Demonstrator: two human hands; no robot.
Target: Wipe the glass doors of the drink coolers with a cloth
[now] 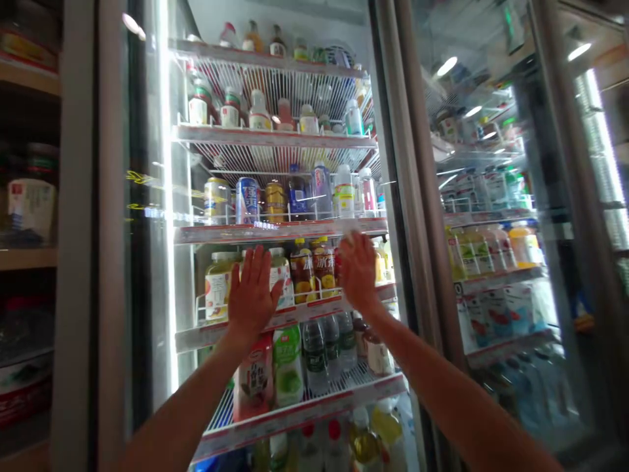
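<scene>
My left hand (253,292) is raised with fingers stretched up and thumb apart, palm toward the lit drinks fridge. It holds nothing and appears in front of a wide jar (217,288) and a white-labelled jar (281,278). My right hand (360,269) is smeared by motion, its fingers seemingly bent together. A small whitish patch (346,227) shows at its fingertips; I cannot make out what it is. Brown iced tea bottles with yellow caps (323,265) stand between the hands. Reflections and yellow marks (137,178) suggest glass before the shelves.
Several shelves hold cans (246,200), bottles and cartons, including a green carton (288,364) and a red carton (254,380). A metal door frame (417,164) runs along the right, beside another glass-fronted fridge. Wooden shelving (29,257) with jars stands at the left.
</scene>
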